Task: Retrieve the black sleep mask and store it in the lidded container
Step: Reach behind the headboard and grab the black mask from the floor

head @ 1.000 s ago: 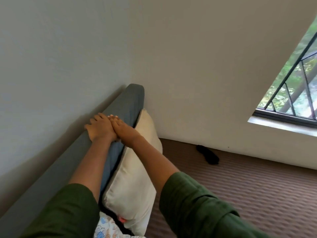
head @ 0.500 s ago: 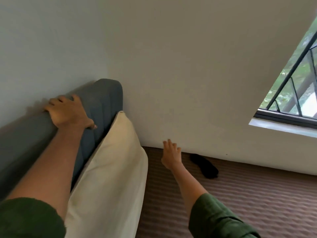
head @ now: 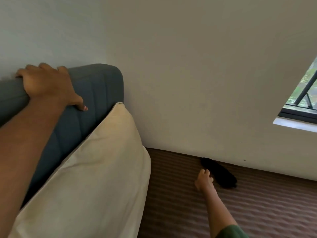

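Black fabric against brown ribbing: in the head view, the only one, the sleep mask [head: 218, 172] lies on the striped mattress cover [head: 248, 208], its far end up against the foot of the pale wall [head: 197, 74]. The right hand [head: 205, 180] reaches out low over the cover, fingers curled and touching or just short of the mask's near edge. It is too small and dark there to say whether anything is pinched yet, so I cannot tell if it has a hold. The left hand [head: 47, 85] is clamped over the top of the grey-blue headboard [head: 96, 93], thumb on its front face, apparently bracing the lean. A cream pillow [head: 96, 177] rests against the headboard. No lidded container shows here.

The mask looks soft, light and floppy, likely to droop or fold when lifted. It should need no force; a pinch across the middle of its padded body would gather it best, since a strap, if there is one, cannot be made out.
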`<state>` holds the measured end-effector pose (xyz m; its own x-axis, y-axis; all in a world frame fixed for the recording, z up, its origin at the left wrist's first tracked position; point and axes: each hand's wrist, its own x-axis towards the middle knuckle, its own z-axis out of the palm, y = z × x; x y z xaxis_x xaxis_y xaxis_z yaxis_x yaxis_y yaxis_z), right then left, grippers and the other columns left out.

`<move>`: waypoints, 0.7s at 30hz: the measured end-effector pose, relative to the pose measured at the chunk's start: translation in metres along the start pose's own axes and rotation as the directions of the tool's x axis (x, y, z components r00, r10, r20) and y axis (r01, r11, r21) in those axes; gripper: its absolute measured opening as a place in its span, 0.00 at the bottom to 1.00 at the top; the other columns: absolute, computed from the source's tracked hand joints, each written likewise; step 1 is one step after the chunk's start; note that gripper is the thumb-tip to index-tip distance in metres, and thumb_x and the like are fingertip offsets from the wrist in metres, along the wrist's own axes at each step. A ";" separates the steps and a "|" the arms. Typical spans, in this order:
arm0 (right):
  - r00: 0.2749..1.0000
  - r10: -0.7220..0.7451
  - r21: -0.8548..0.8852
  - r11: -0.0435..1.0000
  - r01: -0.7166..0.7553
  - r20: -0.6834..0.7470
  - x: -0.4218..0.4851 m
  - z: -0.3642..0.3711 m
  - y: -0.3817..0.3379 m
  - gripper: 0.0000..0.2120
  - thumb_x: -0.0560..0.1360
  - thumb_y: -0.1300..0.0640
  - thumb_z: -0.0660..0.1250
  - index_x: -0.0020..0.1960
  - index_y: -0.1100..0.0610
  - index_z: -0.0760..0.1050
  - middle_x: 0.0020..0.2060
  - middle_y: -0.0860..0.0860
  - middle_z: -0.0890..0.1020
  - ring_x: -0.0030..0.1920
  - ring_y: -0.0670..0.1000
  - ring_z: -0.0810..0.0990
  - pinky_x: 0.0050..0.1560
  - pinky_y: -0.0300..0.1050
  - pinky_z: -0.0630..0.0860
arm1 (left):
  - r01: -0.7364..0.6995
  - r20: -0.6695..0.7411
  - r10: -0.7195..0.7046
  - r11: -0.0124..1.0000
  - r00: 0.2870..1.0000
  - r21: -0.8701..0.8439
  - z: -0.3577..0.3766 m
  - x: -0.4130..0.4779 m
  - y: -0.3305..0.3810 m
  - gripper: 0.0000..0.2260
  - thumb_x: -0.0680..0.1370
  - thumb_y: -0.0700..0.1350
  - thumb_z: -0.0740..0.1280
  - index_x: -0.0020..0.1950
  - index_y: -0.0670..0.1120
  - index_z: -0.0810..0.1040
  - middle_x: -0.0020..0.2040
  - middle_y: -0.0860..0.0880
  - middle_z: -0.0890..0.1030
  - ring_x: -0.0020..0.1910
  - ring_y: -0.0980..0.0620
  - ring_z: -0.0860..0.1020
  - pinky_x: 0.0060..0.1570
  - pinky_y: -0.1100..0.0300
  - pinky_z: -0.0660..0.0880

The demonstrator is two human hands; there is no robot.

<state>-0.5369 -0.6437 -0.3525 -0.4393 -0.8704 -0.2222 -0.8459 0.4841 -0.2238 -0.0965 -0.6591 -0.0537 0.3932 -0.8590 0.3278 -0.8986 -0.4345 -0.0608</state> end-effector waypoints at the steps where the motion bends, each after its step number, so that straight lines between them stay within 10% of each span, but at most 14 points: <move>1: 1.000 -0.007 -0.030 1.000 0.007 -0.009 0.004 0.003 0.003 0.24 0.78 0.64 0.55 0.74 0.59 0.57 0.76 0.58 0.52 0.73 0.64 0.58 0.68 0.57 0.65 | 0.001 0.003 -0.001 1.000 1.000 0.002 0.004 0.005 -0.001 0.62 0.36 0.73 0.69 0.64 0.43 0.66 0.55 0.33 0.71 0.56 0.34 0.71 0.59 0.40 0.70; 11: 0.998 0.051 -0.239 0.969 -0.059 -0.040 0.042 0.026 0.050 0.21 0.79 0.62 0.49 0.71 0.58 0.64 0.77 0.61 0.47 0.77 0.61 0.49 0.74 0.62 0.51 | -0.048 -0.072 0.052 0.998 0.996 0.050 0.015 0.018 -0.004 0.62 0.31 0.77 0.60 0.58 0.43 0.68 0.51 0.34 0.74 0.53 0.35 0.74 0.56 0.40 0.72; 18: 0.975 0.045 -0.111 0.994 -0.021 0.218 0.050 0.049 0.060 0.25 0.81 0.59 0.51 0.77 0.57 0.49 0.77 0.59 0.43 0.76 0.66 0.49 0.74 0.59 0.55 | -0.239 -0.293 0.373 0.882 0.880 0.405 0.024 -0.034 0.035 0.49 0.63 0.73 0.62 0.73 0.42 0.61 0.71 0.39 0.66 0.70 0.40 0.65 0.66 0.45 0.63; 21: 0.980 0.031 -0.103 0.995 -0.010 0.199 0.049 0.056 0.058 0.26 0.81 0.61 0.48 0.78 0.56 0.46 0.78 0.57 0.46 0.75 0.67 0.49 0.73 0.60 0.57 | -0.394 -0.169 0.379 0.917 0.910 -0.063 0.068 -0.086 0.101 0.39 0.72 0.67 0.59 0.74 0.43 0.59 0.74 0.43 0.61 0.74 0.44 0.58 0.72 0.40 0.49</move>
<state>-0.5908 -0.6527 -0.4296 -0.3960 -0.8199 -0.4135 -0.8681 0.4810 -0.1224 -0.2076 -0.6472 -0.1525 -0.0160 -0.9006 0.4344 -0.9911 -0.0431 -0.1260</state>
